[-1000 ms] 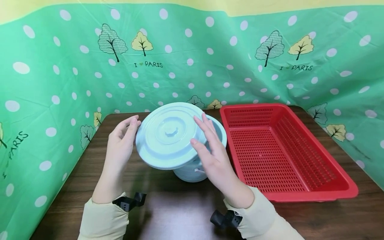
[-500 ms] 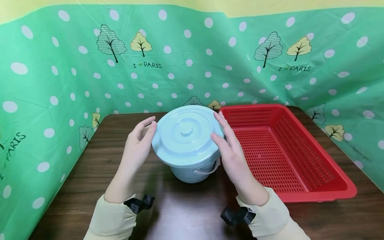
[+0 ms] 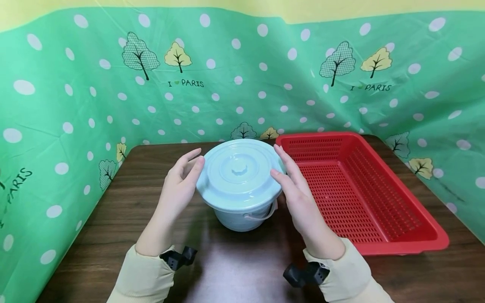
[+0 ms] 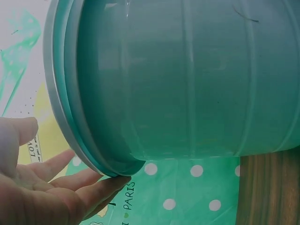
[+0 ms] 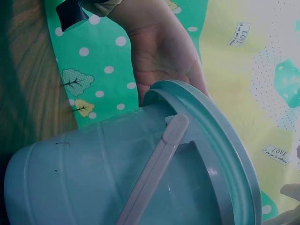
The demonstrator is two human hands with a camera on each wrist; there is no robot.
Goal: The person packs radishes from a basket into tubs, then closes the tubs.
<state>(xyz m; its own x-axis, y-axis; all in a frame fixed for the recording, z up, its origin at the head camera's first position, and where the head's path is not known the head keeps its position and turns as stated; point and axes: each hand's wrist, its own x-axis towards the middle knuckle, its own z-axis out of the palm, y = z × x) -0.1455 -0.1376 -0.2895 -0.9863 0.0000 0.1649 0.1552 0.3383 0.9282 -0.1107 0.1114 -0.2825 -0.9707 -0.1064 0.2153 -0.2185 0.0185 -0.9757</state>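
A light blue lid (image 3: 239, 172) with a small raised knob lies over the mouth of a blue bucket (image 3: 242, 221), which stands upright on the table. My left hand (image 3: 179, 187) is at the lid's left edge; in the left wrist view its extended fingers (image 4: 101, 190) touch the rim and the thumb stands apart. On the other side my right hand (image 3: 301, 195) has its fingers along the lid's right edge, and only its fingertips (image 5: 290, 191) show in the right wrist view. A white handle (image 5: 154, 168) hangs down the bucket's side.
A red perforated plastic basket (image 3: 379, 248) stands just right of the bucket. Dark wooden table (image 3: 125, 202) lies under everything. Behind and to both sides hangs a green polka-dot cloth (image 3: 212, 97).
Both hands have moved right with the lid, which was tilted off to the left and now sits level over the bucket. In the last half second it shifted slightly further right.
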